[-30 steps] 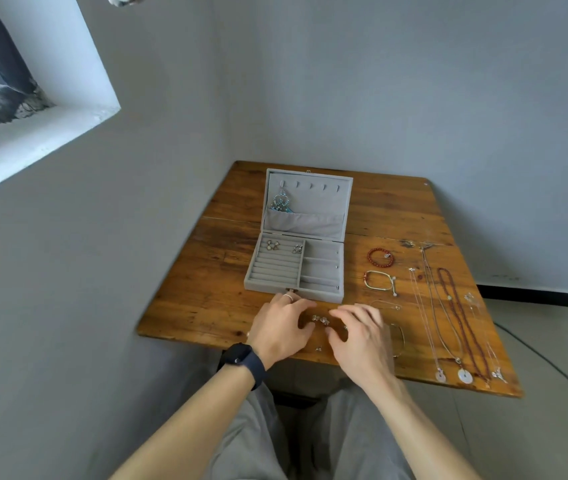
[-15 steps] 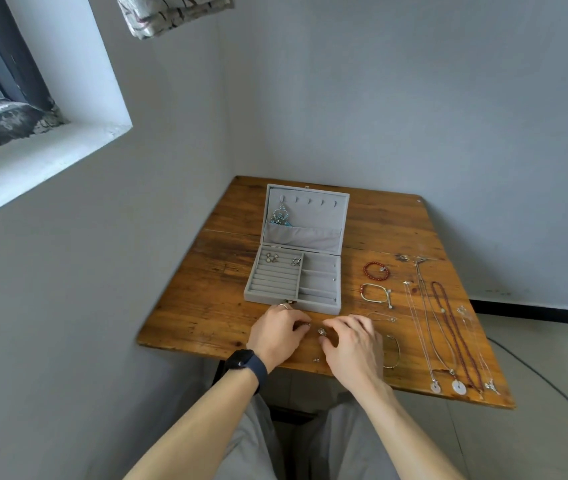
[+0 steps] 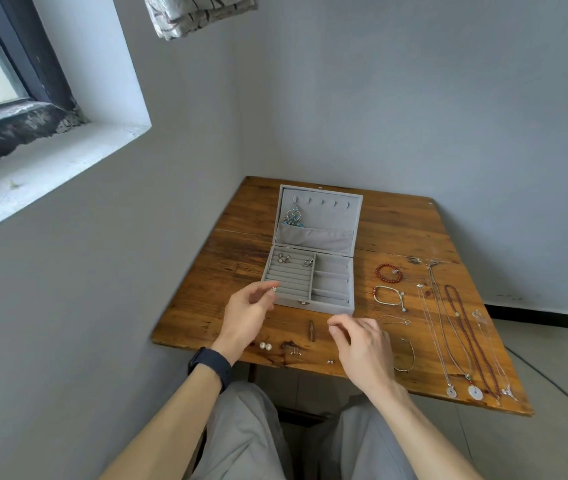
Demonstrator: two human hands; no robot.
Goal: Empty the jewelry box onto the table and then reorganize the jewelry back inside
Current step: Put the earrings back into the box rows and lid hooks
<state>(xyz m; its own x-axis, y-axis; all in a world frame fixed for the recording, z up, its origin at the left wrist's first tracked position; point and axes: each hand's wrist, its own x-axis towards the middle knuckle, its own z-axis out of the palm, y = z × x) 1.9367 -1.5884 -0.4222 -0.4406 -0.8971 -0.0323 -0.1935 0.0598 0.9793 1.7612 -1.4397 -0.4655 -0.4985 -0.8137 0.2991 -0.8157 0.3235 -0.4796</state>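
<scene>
- At the middle of the wooden table (image 3: 396,230), one grey jewelry box (image 3: 313,306) stands open, with one blue pendant (image 3: 293,216) hung in its lid.
- Left hand (image 3: 246,313) pinches one silver earring (image 3: 273,289) at the box's front-left corner.
- Right hand (image 3: 362,348) is in front of the box with fingertips together; whether they hold anything is unclear.
- Two pearl studs (image 3: 265,346) lie at the near edge.
- Four bracelets (image 3: 388,273) and four necklaces (image 3: 462,327) lie right of the box.

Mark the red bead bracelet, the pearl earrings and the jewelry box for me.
red bead bracelet (image 3: 387,281): head view, lower arc of beads.
pearl earrings (image 3: 262,346): head view, left pearl.
jewelry box (image 3: 331,306): head view, front wall.
</scene>
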